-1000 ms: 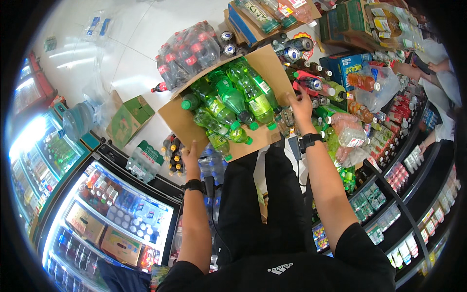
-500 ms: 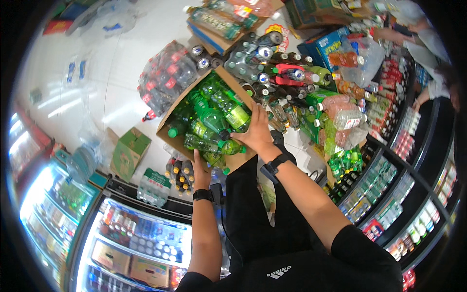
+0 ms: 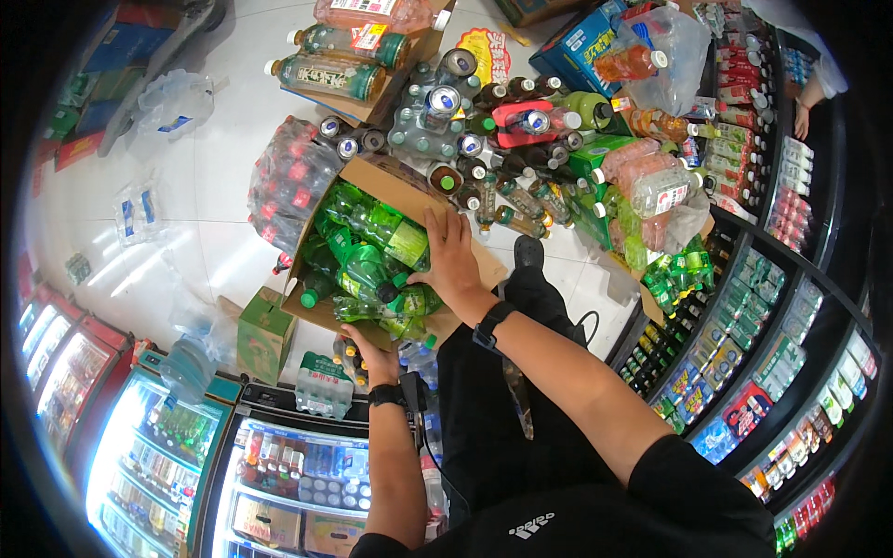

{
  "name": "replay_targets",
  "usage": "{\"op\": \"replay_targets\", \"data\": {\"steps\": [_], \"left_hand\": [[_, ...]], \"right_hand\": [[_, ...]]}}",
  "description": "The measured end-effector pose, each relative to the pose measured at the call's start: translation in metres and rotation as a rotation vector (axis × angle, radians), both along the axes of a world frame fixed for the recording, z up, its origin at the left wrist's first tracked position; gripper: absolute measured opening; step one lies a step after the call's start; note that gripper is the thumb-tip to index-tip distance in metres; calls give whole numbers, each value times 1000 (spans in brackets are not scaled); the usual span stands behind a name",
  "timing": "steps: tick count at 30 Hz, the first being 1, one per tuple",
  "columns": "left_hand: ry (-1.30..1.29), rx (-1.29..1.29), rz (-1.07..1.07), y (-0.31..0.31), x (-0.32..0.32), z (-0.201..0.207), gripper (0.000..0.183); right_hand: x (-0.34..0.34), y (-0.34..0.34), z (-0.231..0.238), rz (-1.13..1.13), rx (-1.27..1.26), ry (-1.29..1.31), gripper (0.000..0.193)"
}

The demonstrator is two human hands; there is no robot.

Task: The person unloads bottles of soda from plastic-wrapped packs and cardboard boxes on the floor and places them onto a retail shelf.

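Both my hands are on an open cardboard box [image 3: 395, 192] that sits tilted in front of me, full of green plastic bottles [image 3: 358, 265]. My right hand [image 3: 453, 265] grips the box's right side, its fingers over the cardboard and its thumb inside next to the bottles. My left hand [image 3: 370, 359] holds the near lower edge, with some fingers hidden under the box. Just left of the box lies a shrink-wrapped pack of dark bottles with red caps [image 3: 293, 181]. Beyond it stand several cans [image 3: 348, 147] and clear bottles.
Large bottles [image 3: 330, 74] lie on a carton at the far side. Many mixed bottles crowd the floor to the right, beside stocked shelves [image 3: 735, 325]. A green carton [image 3: 263, 337] and lit coolers [image 3: 298, 488] are at the left. Another person's arm [image 3: 814, 93] reaches in at upper right.
My view has shifted, so the surroundings sit differently in the picture. Both hands keep hold of the box, whose tilt looks slightly changed. The other person shows less at the upper right.
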State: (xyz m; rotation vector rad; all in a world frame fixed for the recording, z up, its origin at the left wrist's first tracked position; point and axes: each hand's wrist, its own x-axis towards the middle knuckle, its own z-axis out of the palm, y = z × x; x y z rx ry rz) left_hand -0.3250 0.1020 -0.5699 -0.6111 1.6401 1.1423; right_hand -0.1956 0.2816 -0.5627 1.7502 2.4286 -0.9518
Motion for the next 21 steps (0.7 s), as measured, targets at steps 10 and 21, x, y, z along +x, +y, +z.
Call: {"op": "replay_targets", "data": {"steps": [10,21], "left_hand": [[-89,62,55,-10,-1,-12,86],[260,167,178,-30,47,-12,54]], "right_hand": [[-5,10,12,15,-77,104,115],[21,27,19,222,-30,129,121]]}}
